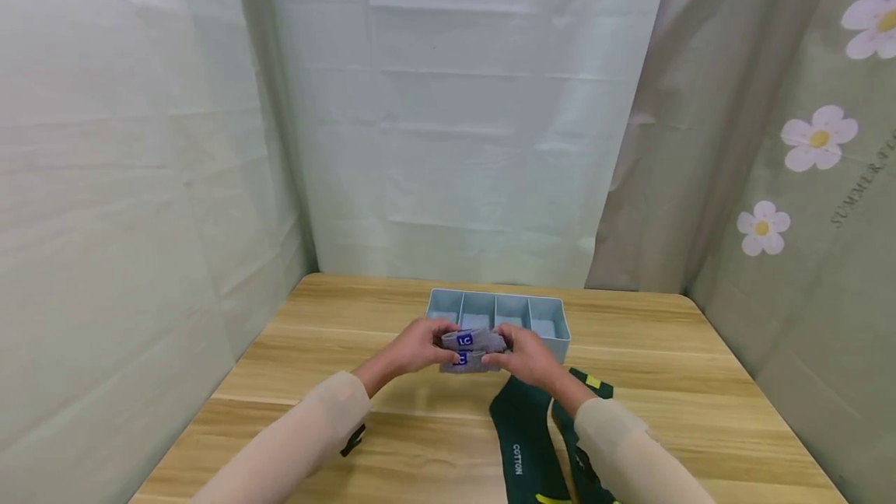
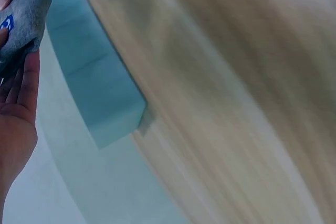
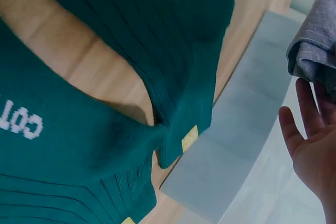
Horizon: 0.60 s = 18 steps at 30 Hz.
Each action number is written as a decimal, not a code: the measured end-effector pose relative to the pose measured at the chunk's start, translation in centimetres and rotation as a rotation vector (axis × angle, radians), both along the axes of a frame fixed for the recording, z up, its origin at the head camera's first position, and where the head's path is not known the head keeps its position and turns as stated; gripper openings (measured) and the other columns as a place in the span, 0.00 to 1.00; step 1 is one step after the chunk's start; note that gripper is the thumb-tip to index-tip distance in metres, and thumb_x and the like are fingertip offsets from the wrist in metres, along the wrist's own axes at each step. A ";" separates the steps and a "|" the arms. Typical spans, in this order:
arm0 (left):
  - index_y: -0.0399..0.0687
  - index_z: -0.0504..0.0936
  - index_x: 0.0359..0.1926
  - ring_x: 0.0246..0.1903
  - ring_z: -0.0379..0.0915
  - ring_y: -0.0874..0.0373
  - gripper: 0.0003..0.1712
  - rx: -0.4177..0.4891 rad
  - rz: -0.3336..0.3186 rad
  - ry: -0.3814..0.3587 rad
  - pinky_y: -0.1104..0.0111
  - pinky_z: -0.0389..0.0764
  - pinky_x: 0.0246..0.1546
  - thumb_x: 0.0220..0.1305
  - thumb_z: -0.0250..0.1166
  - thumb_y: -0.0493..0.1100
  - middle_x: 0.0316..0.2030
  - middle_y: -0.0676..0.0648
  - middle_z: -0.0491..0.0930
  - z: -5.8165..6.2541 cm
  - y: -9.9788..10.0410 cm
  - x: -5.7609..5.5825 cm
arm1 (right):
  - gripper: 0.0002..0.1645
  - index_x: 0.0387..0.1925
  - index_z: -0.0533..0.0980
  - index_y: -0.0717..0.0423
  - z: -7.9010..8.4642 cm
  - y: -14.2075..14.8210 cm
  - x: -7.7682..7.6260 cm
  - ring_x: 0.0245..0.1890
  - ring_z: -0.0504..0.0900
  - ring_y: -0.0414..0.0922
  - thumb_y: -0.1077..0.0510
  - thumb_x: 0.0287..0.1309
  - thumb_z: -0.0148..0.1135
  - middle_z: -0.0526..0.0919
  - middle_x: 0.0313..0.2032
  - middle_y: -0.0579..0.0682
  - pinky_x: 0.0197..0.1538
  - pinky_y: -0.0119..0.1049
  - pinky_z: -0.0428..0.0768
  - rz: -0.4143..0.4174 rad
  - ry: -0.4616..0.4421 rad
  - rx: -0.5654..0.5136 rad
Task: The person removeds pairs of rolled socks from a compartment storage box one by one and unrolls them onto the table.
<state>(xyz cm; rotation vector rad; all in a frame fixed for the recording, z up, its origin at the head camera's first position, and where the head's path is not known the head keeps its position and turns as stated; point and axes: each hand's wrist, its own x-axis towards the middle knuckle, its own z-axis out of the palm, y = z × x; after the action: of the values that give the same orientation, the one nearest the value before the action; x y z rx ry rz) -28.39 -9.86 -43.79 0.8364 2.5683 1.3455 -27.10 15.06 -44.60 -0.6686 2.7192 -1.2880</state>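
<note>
In the head view, a folded bundle of grey socks (image 1: 473,362) with blue "LG"-like marks is held between both hands above the table. My left hand (image 1: 420,346) grips its left end, thumb on the near side and fingers beneath. On the opposite end, my right hand (image 1: 530,358) pinches it the same way. The right wrist view shows the grey folded fabric (image 3: 317,40) resting at the fingertips. Just behind the bundle stands a light blue box (image 1: 558,348) with several compartments, partly hidden by the hands.
A pair of dark green socks (image 1: 521,418) with "COTTON" lettering and yellow patches lies flat on the wooden table (image 1: 420,442), partly under the right forearm. A small black item (image 1: 353,439) shows beside the left sleeve. Pale curtains surround the table's back and sides.
</note>
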 end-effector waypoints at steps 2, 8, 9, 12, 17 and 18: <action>0.43 0.83 0.48 0.36 0.80 0.59 0.15 0.007 0.006 0.010 0.65 0.83 0.37 0.58 0.72 0.36 0.38 0.50 0.83 -0.4 -0.3 0.5 | 0.19 0.49 0.78 0.51 -0.2 -0.2 0.3 0.36 0.78 0.44 0.47 0.60 0.69 0.81 0.38 0.43 0.40 0.38 0.80 0.012 -0.007 0.006; 0.42 0.83 0.49 0.36 0.80 0.60 0.17 0.027 0.021 -0.004 0.67 0.83 0.35 0.58 0.72 0.36 0.38 0.50 0.83 -1.6 -1.5 2.0 | 0.21 0.54 0.78 0.52 -0.8 -0.9 1.1 0.39 0.78 0.44 0.49 0.62 0.68 0.82 0.42 0.43 0.43 0.40 0.80 0.077 -0.018 0.023; 0.41 0.82 0.49 0.36 0.80 0.60 0.17 0.034 0.022 -0.006 0.67 0.83 0.35 0.58 0.72 0.35 0.38 0.50 0.83 -1.8 -1.6 2.2 | 0.22 0.56 0.78 0.52 -0.9 -0.9 1.3 0.40 0.78 0.44 0.49 0.63 0.67 0.82 0.43 0.44 0.44 0.40 0.80 0.085 -0.018 0.029; 0.40 0.82 0.49 0.37 0.80 0.60 0.18 0.044 0.022 -0.005 0.68 0.83 0.35 0.57 0.72 0.35 0.38 0.50 0.83 -2.5 -2.0 2.8 | 0.24 0.60 0.76 0.53 -1.1 -1.2 1.8 0.45 0.79 0.44 0.50 0.64 0.66 0.82 0.47 0.45 0.49 0.44 0.80 0.102 -0.022 0.050; 0.40 0.83 0.48 0.36 0.79 0.61 0.18 0.045 0.020 0.033 0.69 0.82 0.34 0.55 0.73 0.33 0.38 0.50 0.83 -3.6 -2.6 3.7 | 0.28 0.63 0.75 0.56 -1.1 -1.5 2.7 0.52 0.80 0.48 0.51 0.65 0.66 0.80 0.55 0.49 0.58 0.52 0.76 0.129 -0.020 0.065; 0.40 0.83 0.47 0.36 0.79 0.62 0.18 0.039 0.020 0.046 0.70 0.82 0.34 0.54 0.74 0.33 0.38 0.50 0.83 -3.8 -2.6 3.9 | 0.28 0.63 0.74 0.57 -1.1 -1.6 2.9 0.53 0.80 0.48 0.51 0.65 0.66 0.80 0.57 0.50 0.59 0.53 0.76 0.139 -0.016 0.069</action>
<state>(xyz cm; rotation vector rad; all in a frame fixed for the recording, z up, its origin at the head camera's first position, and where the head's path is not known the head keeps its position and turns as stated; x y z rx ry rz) -24.45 -12.49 -47.62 0.8599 2.5996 1.4033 -24.23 13.46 -45.65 -0.8200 2.6382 -1.1590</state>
